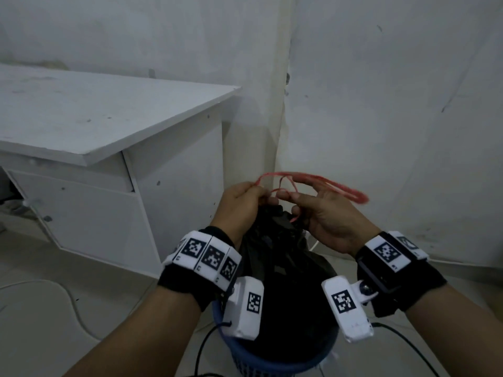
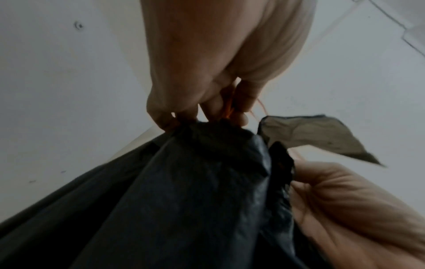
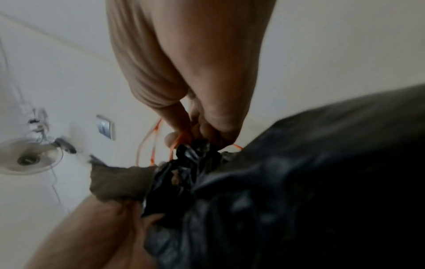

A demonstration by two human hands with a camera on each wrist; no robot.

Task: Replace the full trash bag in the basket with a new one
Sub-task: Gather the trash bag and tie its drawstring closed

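Note:
A full black trash bag [image 1: 285, 268] stands in a blue plastic basket [image 1: 272, 363] on the floor, its top gathered into a neck. My left hand [image 1: 257, 195] pinches one end of the red drawstring [image 1: 340, 187] right at the neck. In the left wrist view its fingers [image 2: 239, 109] squeeze the orange-red string against the bag [image 2: 184, 182]. My right hand [image 1: 295, 204] pinches the string on the neck's other side, and a long red loop runs over its fingers to the right. The right wrist view shows those fingers [image 3: 202, 131] on the bag neck [image 3: 184, 160].
A white desk [image 1: 95, 118] stands to the left, close to the basket. Walls meet in a corner just behind the bag. A white cable [image 1: 68, 300] lies on the floor at left and a black cable [image 1: 408, 346] at right.

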